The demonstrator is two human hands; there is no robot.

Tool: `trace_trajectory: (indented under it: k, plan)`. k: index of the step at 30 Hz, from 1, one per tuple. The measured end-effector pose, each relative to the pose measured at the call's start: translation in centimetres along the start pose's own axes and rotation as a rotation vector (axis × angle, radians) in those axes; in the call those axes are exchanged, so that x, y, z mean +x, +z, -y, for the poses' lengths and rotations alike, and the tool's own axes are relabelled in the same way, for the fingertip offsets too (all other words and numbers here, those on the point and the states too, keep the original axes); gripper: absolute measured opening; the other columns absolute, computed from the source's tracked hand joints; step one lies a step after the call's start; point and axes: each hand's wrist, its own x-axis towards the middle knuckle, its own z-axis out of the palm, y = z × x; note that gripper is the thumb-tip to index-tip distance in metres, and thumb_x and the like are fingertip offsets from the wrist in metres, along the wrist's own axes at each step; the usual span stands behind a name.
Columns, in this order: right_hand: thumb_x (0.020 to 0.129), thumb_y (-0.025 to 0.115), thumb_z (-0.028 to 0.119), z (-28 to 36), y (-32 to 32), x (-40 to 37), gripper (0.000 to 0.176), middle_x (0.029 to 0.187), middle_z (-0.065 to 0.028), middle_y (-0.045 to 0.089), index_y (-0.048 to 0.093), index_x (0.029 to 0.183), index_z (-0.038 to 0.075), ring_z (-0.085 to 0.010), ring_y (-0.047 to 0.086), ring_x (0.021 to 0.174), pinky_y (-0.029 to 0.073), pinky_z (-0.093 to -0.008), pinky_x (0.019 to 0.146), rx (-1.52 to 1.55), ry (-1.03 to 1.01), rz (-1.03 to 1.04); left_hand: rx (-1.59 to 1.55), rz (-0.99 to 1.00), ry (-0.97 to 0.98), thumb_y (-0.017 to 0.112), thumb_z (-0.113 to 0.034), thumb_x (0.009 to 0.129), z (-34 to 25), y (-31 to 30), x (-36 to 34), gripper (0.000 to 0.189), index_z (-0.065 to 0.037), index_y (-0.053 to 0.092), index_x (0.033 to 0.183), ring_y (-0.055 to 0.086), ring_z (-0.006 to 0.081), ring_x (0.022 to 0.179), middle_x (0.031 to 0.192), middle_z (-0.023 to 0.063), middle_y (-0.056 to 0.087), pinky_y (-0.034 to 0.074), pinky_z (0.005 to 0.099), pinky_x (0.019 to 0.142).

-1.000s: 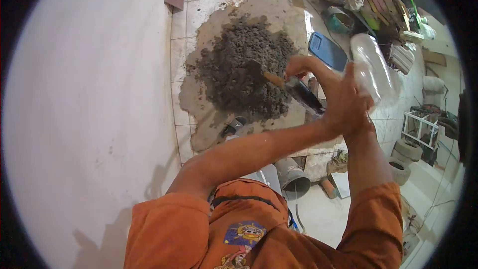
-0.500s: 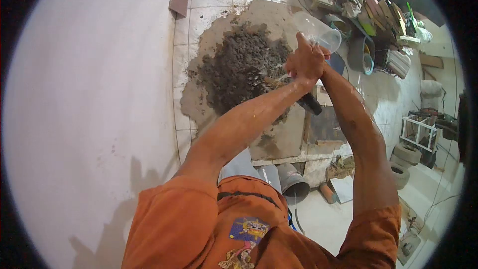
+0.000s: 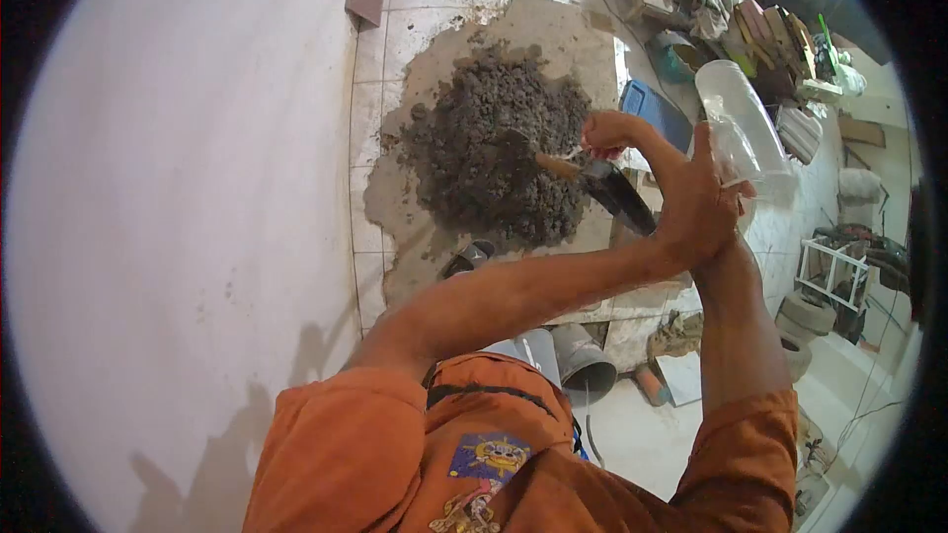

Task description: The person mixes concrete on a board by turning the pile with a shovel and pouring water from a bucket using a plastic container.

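Observation:
My left hand [image 3: 696, 202] is closed on a clear plastic container [image 3: 741, 123], which is tilted. That hand lies across my right forearm. Beyond it, my right hand [image 3: 607, 133] hangs over the edge of a dark wet heap of mortar-like mix [image 3: 494, 143], its fingers curled in. A whitish streak, perhaps water, shows at its fingertips. Just below the right hand, a tool with a wooden shaft [image 3: 558, 166] and a black end [image 3: 620, 199] stands out of the heap. The tool's other end is hidden in the mix.
A white wall [image 3: 197, 188] runs along the left. Beyond the heap lie a blue panel [image 3: 657, 114] and a blue-rimmed bucket [image 3: 676, 54]. Stacked clutter [image 3: 780, 35] lines the upper right. Near my body a dark bucket [image 3: 585, 360] lies on its side.
My left hand has slid from my right hand back along the right forearm, and the clear container has moved right with it. My right hand now shows separately above the tool.

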Motion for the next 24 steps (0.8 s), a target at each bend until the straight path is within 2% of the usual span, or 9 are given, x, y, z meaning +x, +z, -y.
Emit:
trace_trajectory:
  k: [4,6,8,11,14,17,19,21,24]
  plan:
    - [0.077,0.056,0.018,0.1,-0.1,-0.6,0.014,0.063,-0.0057,0.061,0.064,0.076,0.006,-0.0159,0.059,0.052,0.049,-0.03,0.046,-0.038,-0.067,0.037,-0.202,0.029,0.011,0.043,0.0,0.082,1.2,-0.5,0.4,0.054,0.007,0.013,0.126,0.059,0.0213,0.061,0.078,0.0141,0.06,0.05,0.0305,0.056]
    - [0.075,0.058,0.023,0.0,-0.4,-1.0,0.018,0.058,-0.0058,0.061,0.067,0.07,0.007,-0.0159,0.057,0.047,0.047,-0.0318,0.043,-0.195,-0.111,0.003,-0.105,0.014,-0.111,0.045,0.002,0.078,-1.6,-1.3,0.7,0.035,0.004,0.038,0.112,0.058,0.0232,0.064,0.075,0.0083,0.06,0.05,0.0328,0.061]
    - [0.078,0.057,0.022,0.0,-0.9,-1.4,0.018,0.065,-0.0062,0.061,0.065,0.075,0.006,-0.0161,0.058,0.053,0.049,-0.0314,0.048,-0.492,-0.286,0.002,0.368,-0.073,0.227,0.048,-0.004,0.079,1.0,-1.8,1.7,0.019,0.001,0.052,0.097,0.058,0.0224,0.064,0.076,0.0064,0.061,0.047,0.0395,0.073]
    - [0.079,0.057,0.024,-1.7,-0.4,-1.7,0.02,0.072,-0.0065,0.061,0.063,0.081,0.005,-0.0167,0.058,0.058,0.049,-0.0317,0.051,-0.444,-0.314,-0.171,1.269,0.24,0.489,0.05,-0.01,0.083,6.4,-4.4,4.5,0.04,0.006,0.034,0.116,0.062,0.0263,0.08,0.079,0.0102,0.062,0.038,0.0441,0.091]
    - [0.081,0.056,0.026,-2.6,-0.4,-3.3,0.023,0.078,-0.0069,0.06,0.06,0.088,0.004,-0.0172,0.058,0.064,0.049,-0.0319,0.055,-0.085,-0.39,-0.406,0.384,-0.034,0.149,0.048,-0.014,0.084,5.8,-4.4,5.6,0.027,0.005,0.05,0.103,0.063,0.0224,0.077,0.081,0.0058,0.065,0.035,0.0435,0.096]
    - [0.082,0.056,0.028,-3.5,-0.1,-5.8,0.028,0.085,-0.0072,0.059,0.057,0.095,0.003,-0.0177,0.057,0.069,0.049,-0.0322,0.058,0.563,-0.602,-0.435,0.944,0.003,0.506,0.041,-0.012,0.086,4.3,-7.5,6.6,0.025,0.007,0.054,0.098,0.065,0.0211,0.07,0.084,0.009,0.066,0.048,0.038,0.077]
    - [0.083,0.056,0.029,-3.5,0.4,-7.4,0.031,0.089,-0.0074,0.059,0.056,0.099,0.002,-0.0181,0.057,0.072,0.05,-0.0324,0.061,0.97,-0.778,-0.286,1.084,0.135,0.501,0.038,-0.011,0.087,4.6,-8.9,7.8,0.026,0.009,0.053,0.097,0.065,0.021,0.066,0.086,0.0126,0.065,0.053,0.0341,0.063]
    - [0.084,0.056,0.03,-3.3,2.1,-8.3,0.034,0.093,-0.0076,0.058,0.054,0.104,0.002,-0.0184,0.057,0.076,0.05,-0.0326,0.063,1.294,-0.911,-0.127,0.486,0.257,-0.097,0.037,-0.011,0.087,3.1,-9.3,7.4,0.027,0.01,0.052,0.096,0.065,0.0209,0.063,0.088,0.0157,0.064,0.054,0.0311,0.052]
    - [0.086,0.054,0.031,-3.3,4.0,-8.8,0.039,0.098,-0.01,0.057,0.051,0.109,0.0,-0.0205,0.057,0.079,0.05,-0.0331,0.066,1.582,-0.857,-0.145,0.294,0.029,-0.378,0.04,-0.017,0.088,0.4,-10.1,7.1,0.03,0.009,0.051,0.097,0.065,0.0218,0.064,0.088,0.0172,0.063,0.055,0.0331,0.058]
